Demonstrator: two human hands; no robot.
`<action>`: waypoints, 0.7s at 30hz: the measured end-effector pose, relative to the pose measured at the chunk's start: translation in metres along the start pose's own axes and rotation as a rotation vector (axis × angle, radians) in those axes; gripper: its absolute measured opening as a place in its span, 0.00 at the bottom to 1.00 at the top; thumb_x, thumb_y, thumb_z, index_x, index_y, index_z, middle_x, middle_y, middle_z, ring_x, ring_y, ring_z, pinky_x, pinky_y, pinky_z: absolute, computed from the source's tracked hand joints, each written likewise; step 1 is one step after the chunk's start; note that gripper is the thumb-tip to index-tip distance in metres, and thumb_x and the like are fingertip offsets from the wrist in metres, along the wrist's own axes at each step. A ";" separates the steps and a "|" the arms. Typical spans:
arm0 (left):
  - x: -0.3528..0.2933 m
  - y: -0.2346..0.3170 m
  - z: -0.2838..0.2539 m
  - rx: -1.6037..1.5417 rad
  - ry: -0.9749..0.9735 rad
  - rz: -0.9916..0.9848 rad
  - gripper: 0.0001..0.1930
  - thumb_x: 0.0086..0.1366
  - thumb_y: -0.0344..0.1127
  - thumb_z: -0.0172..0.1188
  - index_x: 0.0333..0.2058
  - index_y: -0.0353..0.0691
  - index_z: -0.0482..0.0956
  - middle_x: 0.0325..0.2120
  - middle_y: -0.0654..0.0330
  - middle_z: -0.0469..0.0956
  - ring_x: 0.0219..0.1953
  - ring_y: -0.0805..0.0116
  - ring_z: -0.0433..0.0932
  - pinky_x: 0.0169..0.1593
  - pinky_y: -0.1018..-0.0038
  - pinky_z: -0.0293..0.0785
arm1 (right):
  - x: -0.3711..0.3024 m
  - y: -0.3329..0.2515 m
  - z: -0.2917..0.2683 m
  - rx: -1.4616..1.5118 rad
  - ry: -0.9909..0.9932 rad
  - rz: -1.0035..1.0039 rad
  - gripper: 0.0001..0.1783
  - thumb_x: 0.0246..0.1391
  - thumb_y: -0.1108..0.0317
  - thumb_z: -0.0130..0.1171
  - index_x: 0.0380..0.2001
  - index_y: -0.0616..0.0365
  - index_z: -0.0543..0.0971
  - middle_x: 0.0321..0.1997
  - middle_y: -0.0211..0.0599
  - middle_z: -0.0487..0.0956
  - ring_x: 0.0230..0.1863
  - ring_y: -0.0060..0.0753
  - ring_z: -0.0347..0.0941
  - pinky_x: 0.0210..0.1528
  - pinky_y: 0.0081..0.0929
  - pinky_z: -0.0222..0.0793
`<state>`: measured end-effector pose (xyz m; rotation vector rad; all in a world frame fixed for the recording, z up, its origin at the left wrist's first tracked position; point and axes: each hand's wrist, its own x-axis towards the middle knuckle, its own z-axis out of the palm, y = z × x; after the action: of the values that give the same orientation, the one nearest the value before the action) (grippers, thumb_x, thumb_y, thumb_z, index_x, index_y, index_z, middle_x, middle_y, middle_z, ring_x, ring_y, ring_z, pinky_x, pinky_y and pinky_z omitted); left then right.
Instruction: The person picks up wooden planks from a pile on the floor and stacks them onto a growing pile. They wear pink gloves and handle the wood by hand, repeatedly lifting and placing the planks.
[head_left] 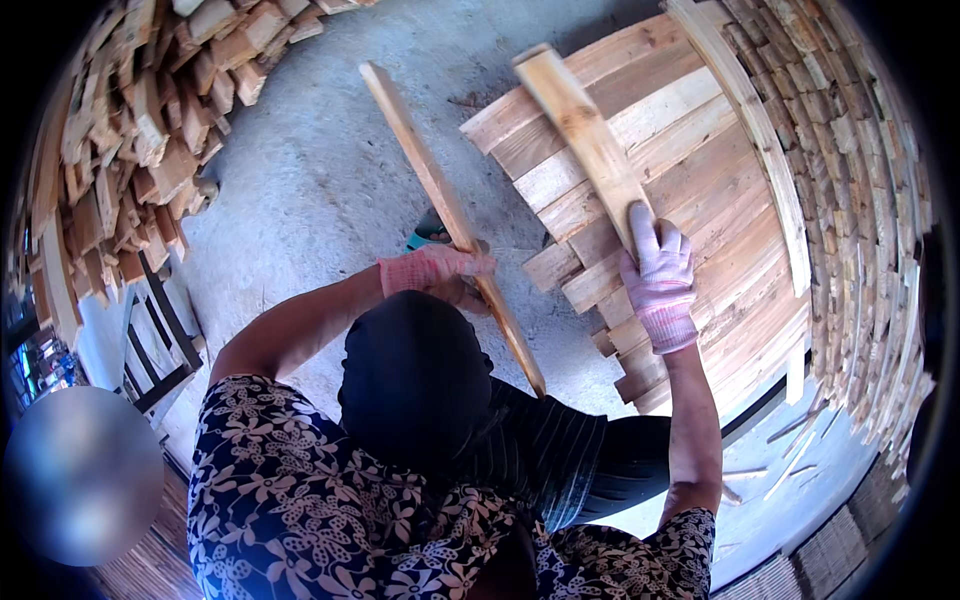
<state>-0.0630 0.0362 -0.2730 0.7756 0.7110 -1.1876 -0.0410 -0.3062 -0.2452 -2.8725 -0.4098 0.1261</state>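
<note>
My left hand, in a pink-and-white knit glove, is wrapped round a long, narrow wooden strip. The strip slants from the far middle down toward my dark-clothed knee. A wider, flat wooden board is gripped at its near end by my right hand, gloved the same way, with fingers lying along its face. That board is over the left part of a layer of boards laid side by side. Whether it rests on them or is held just above, I cannot tell.
A heap of short wooden pieces fills the far left. Tall rows of stacked wood line the right side, behind a long batten. A teal-and-black object sits on the concrete floor, partly hidden by my left hand.
</note>
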 end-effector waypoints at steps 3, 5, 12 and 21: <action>0.017 0.006 0.007 0.025 -0.110 -0.016 0.23 0.64 0.39 0.65 0.52 0.33 0.71 0.48 0.46 0.76 0.55 0.45 0.75 0.57 0.51 0.76 | -0.013 0.003 0.009 -0.144 -0.015 -0.017 0.41 0.51 0.61 0.61 0.69 0.36 0.60 0.58 0.47 0.67 0.53 0.53 0.68 0.48 0.51 0.71; 0.021 0.016 0.019 0.057 -0.157 -0.074 0.22 0.65 0.41 0.63 0.52 0.34 0.71 0.49 0.46 0.76 0.55 0.47 0.75 0.55 0.53 0.77 | -0.013 -0.009 0.005 -0.174 -0.051 0.057 0.39 0.53 0.60 0.61 0.68 0.38 0.62 0.60 0.46 0.68 0.53 0.51 0.69 0.50 0.49 0.70; 0.030 0.036 0.046 0.049 -0.234 -0.194 0.22 0.70 0.39 0.57 0.55 0.29 0.68 0.54 0.44 0.71 0.57 0.51 0.74 0.61 0.56 0.73 | -0.003 -0.011 0.033 -0.284 0.287 0.033 0.31 0.51 0.55 0.58 0.61 0.38 0.70 0.45 0.41 0.69 0.43 0.40 0.69 0.41 0.40 0.66; 0.032 0.040 0.038 -0.016 -0.092 -0.328 0.18 0.71 0.36 0.55 0.53 0.30 0.69 0.51 0.46 0.73 0.54 0.54 0.76 0.62 0.58 0.72 | 0.007 -0.018 0.034 -0.172 0.297 0.070 0.31 0.49 0.63 0.54 0.60 0.36 0.70 0.45 0.44 0.70 0.42 0.41 0.70 0.44 0.42 0.67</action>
<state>-0.0140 -0.0047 -0.2724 0.6009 0.7898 -1.5019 -0.0428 -0.2793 -0.2743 -3.0066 -0.2741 -0.3365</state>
